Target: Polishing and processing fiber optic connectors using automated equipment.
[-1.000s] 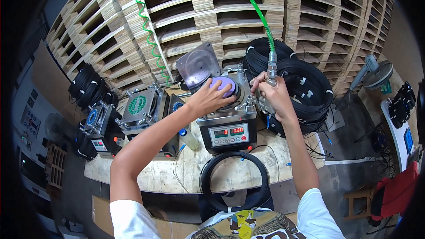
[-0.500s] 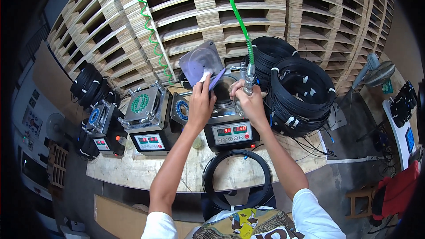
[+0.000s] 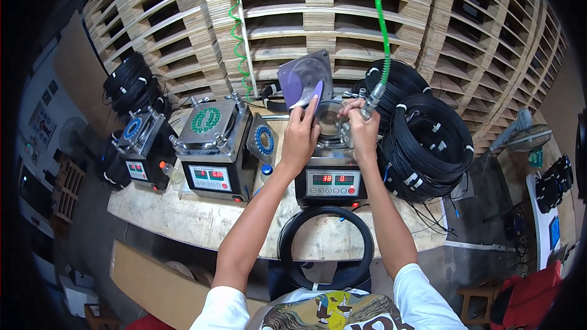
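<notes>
My left hand (image 3: 298, 140) is closed on a thin purple film (image 3: 317, 99), which stands up from the fingers. A bit of white cloth or paper (image 3: 299, 103) shows at the same fingertips. Behind them leans a square plate (image 3: 309, 76) with a purple face. My right hand (image 3: 363, 135) grips a metal air gun (image 3: 370, 109) joined to a green hose (image 3: 382, 30). Both hands are over the round platen (image 3: 330, 123) of a black polishing machine (image 3: 332, 182) with a lit red display. The right fingers hide part of the platen's right side.
Two similar machines (image 3: 211, 177) (image 3: 139, 168) stand to the left, with a ring-patterned fixture (image 3: 264, 139) beside the nearer one. Coiled black cables (image 3: 422, 146) pile up at the right. Another black coil (image 3: 282, 238) lies at the bench's front edge. Wooden pallets (image 3: 342, 18) rise behind.
The view has shifted, so the bench scene sits farther right and lower around the machine. Both hands keep their holds over the platen, and the purple film stays in my left fingers.
</notes>
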A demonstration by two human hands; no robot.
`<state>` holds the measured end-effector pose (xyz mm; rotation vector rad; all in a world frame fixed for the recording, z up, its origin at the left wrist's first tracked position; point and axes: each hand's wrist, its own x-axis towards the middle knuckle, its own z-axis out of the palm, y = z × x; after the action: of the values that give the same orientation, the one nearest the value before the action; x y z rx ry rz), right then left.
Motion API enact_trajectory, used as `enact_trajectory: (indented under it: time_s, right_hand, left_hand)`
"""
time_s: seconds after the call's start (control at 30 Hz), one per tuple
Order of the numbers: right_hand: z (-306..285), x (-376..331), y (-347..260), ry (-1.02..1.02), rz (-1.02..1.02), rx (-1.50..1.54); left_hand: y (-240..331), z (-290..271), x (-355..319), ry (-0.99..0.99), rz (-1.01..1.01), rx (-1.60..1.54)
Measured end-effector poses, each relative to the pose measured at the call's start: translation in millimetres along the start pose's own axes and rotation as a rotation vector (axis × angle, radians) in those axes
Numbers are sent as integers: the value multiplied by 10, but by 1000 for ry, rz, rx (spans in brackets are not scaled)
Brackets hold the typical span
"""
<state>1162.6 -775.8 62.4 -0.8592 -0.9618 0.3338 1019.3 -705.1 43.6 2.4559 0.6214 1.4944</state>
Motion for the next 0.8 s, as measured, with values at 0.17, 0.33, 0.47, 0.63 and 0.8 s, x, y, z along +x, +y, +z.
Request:
enact_trajectory:
  time_s: [0.17, 0.33, 0.47, 0.63, 0.8]
  right_hand:
    - [-147, 78, -185, -74, 122, -52]
    - [-296, 305, -247, -23, 38, -206]
    - [-311, 325, -240, -61, 90, -77]
    - [-440, 224, -434, -86, 124, -143]
    - [-421, 209, -546, -18, 52, -313]
  left_hand:
    - [-1, -30, -4, -8, 0, 0]
    - [-5, -16, 12, -15, 6, 8]
    - [-27, -20, 17, -32, 15, 1]
    - [12, -61, 43, -70, 45, -7]
    - [8, -84, 47, -69, 61, 7]
